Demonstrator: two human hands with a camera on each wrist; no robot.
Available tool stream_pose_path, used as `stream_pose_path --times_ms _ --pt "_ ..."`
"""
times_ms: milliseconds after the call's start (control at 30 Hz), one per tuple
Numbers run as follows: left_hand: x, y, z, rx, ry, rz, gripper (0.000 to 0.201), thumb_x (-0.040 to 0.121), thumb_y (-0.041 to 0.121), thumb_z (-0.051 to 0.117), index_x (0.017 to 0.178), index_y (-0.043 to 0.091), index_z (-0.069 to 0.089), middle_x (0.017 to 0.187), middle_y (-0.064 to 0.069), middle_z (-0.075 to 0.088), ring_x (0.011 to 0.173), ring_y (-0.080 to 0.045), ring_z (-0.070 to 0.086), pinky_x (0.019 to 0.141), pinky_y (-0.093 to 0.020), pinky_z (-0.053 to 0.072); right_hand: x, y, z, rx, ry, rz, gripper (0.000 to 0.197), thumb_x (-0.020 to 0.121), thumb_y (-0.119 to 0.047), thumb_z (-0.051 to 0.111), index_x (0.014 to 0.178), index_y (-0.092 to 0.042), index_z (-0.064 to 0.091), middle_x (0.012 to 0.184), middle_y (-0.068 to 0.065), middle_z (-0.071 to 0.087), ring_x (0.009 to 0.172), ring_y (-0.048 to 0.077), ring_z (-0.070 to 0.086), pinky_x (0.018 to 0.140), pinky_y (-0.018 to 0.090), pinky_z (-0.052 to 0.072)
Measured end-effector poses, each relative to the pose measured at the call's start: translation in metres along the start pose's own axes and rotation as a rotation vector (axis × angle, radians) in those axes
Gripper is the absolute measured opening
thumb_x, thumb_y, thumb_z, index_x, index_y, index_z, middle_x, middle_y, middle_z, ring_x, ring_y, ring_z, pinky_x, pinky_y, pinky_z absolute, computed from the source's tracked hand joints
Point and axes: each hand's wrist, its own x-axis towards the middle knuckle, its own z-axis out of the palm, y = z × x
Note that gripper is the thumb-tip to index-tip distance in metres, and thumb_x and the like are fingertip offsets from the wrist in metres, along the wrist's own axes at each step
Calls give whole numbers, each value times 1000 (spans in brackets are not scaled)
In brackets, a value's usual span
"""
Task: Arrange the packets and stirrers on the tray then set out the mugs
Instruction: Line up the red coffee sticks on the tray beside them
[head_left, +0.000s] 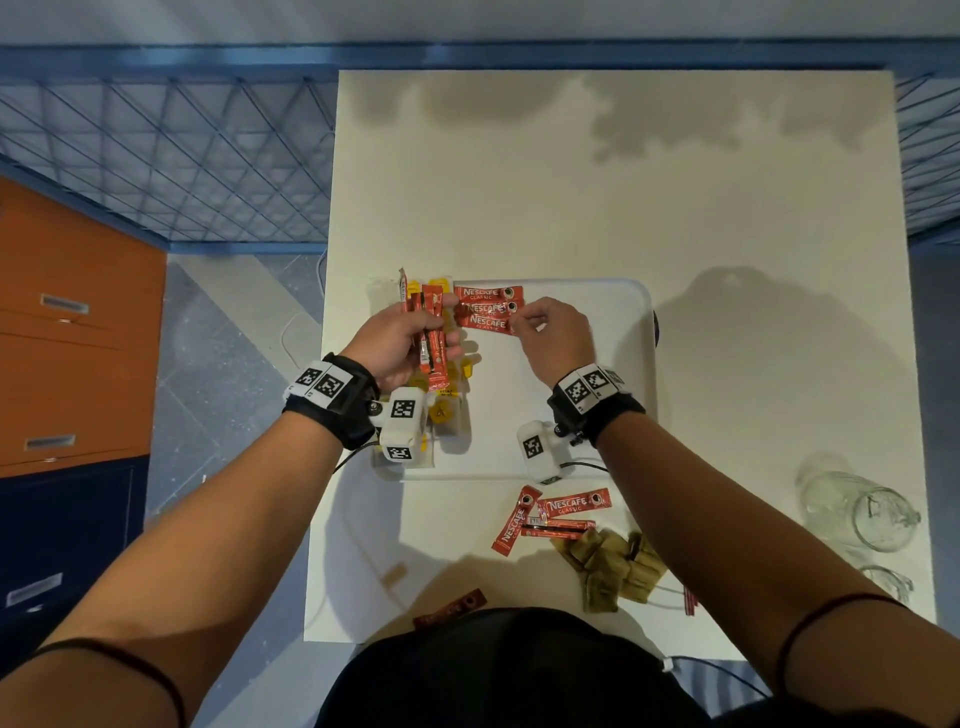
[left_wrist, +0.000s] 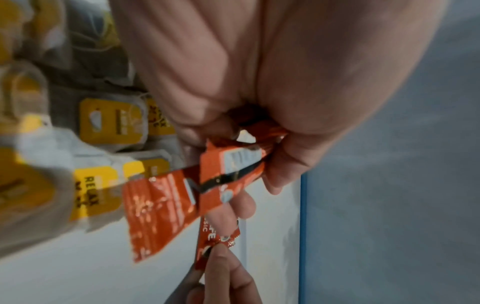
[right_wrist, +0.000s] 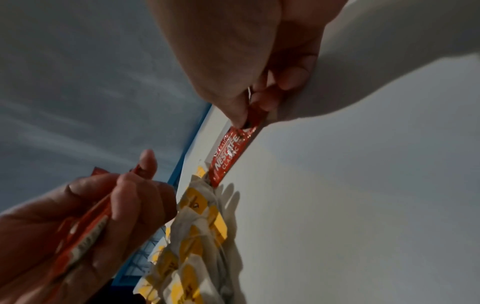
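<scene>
Pinching the end of a red coffee packet (head_left: 488, 323) between thumb and fingertips, the right hand (head_left: 553, 338) is laying it as the nearest of a row on the white tray (head_left: 631, 312), where three packets now lie side by side with their labels up, touching along their long edges. The left hand (head_left: 400, 340) is curled round a fanned bunch of coffee packets (head_left: 431, 332), held above the tea bags (head_left: 447, 395) with yellow tags that line the tray's left side; I make the bunch to be three or four, though the overlap hides the exact count. Three more red packets (head_left: 550, 514) lie loose on the table (head_left: 571, 208) in front of the tray, a further one (head_left: 451, 608) sits at the near edge in shadow, and a heap of brownish sachets (head_left: 613, 564) lies beside them with thin stirrers (head_left: 688, 600) at the heap's right edge, too small to count. Two clear glass mugs (head_left: 862, 512) wait at the near right corner. The likeliest slip, as I judge it, is the slick foil: letting go at an angle could nudge the row askew, or the loose left-hand fan could shed a packet onto the tea bags and scatter them. Reaching later for the mugs across the low heap might also sweep sachets off the table edge.
</scene>
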Motion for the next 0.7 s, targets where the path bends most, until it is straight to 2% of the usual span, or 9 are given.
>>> stream_pose_path --times_ms 133,233,300,400,467,567,633,700 --pt "-2 -4 1 59 -31 12 32 100 -2 47 127 6 63 89 -17 64 79 -23 68 77 -38 62 -3 -5 -3 -25 27 -23 6 94 -37 66 91 -32 65 98 -11 61 89 6 61 81 26 48" --pt "-3 -8 3 144 -10 22 32 99 4 56 130 2 62 89 -16 68 80 -29 68 81 -44 60 -7 -16 -8 109 -34 -59 12 97 -31 65 100 -23 73 91 -11 65 78 0 59 73 16 45" --pt "-5 -10 7 183 27 34 29 97 7 61 125 3 66 91 -14 70 79 -28 68 85 -47 58 -10 -23 -10 252 -111 -68 16 99 -28 64 105 -18 75 84 -17 65 70 -8 59 67 11 42" --pt "-5 -9 15 215 85 52 17 95 8 65 111 8 70 93 -8 72 78 -19 69 74 -37 61 -14 -29 -15 391 -183 -134 18 101 -15 63 112 -9 76 82 -18 65 64 -13 57 66 9 42" --pt "-6 -9 16 231 95 48 14 95 8 66 108 7 70 88 -7 73 76 -18 70 70 -32 61 -17 -30 -18 412 -232 -217 21 101 -8 60 116 -12 75 89 -13 67 71 -10 60 69 9 44" --pt "-7 -9 17 222 90 44 14 96 6 63 109 2 68 83 -6 74 73 -16 71 64 -27 59 -20 -30 -22 311 -303 -360 28 96 -3 62 114 -19 76 106 -1 66 92 -2 62 82 14 46" --pt "-10 -7 20 213 70 50 15 96 4 62 110 0 67 81 -6 74 70 -15 72 60 -24 57 -21 -29 -24 259 -342 -417 27 93 -2 67 112 -18 77 107 2 63 94 -3 59 80 9 43" --pt "-12 -5 24 221 57 54 13 97 3 61 107 0 67 77 -5 74 64 -12 71 54 -22 55 -21 -28 -25 224 -345 -450 24 91 -4 70 109 -19 78 103 0 62 96 2 59 81 10 43"
